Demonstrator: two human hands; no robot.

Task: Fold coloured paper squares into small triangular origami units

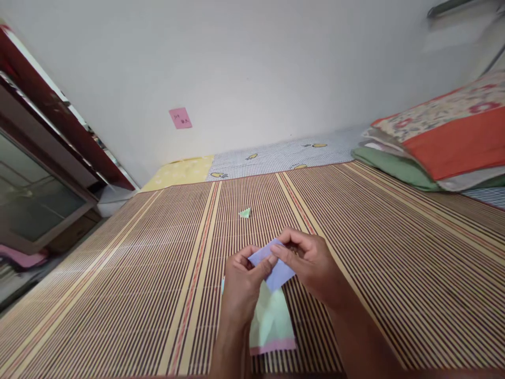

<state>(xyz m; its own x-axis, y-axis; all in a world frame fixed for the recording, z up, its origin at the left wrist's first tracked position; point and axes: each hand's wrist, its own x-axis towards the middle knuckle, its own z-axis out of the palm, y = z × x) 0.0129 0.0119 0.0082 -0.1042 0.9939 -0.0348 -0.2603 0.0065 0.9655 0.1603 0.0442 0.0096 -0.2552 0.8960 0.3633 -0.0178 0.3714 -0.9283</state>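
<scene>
Paper folding occupies both hands above a striped bamboo mat (pixel 374 252) spread over a bed. The left hand (pixel 241 287) pinches the near left corner of a small lavender paper sheet (pixel 276 268) between thumb and fingers, and the right hand (pixel 310 263) grips the same sheet from its far right edge, fingertips curled over the top fold; the sheet is held just above the mat, tilted, partly folded. Directly under the lavender sheet, toward the person, a stack of pale green paper (pixel 272 323) with a pink sheet edge showing at its near side lies flat on the mat. Beyond the lavender sheet, well apart from it, a small folded green paper piece (pixel 245 212) rests on the mat. Far right of the sheet, folded bedding with an orange and floral pillow (pixel 445 137) sits at the mat's edge. On the white wall behind the sheet, a pink sticky note (pixel 180 118) is stuck.
</scene>
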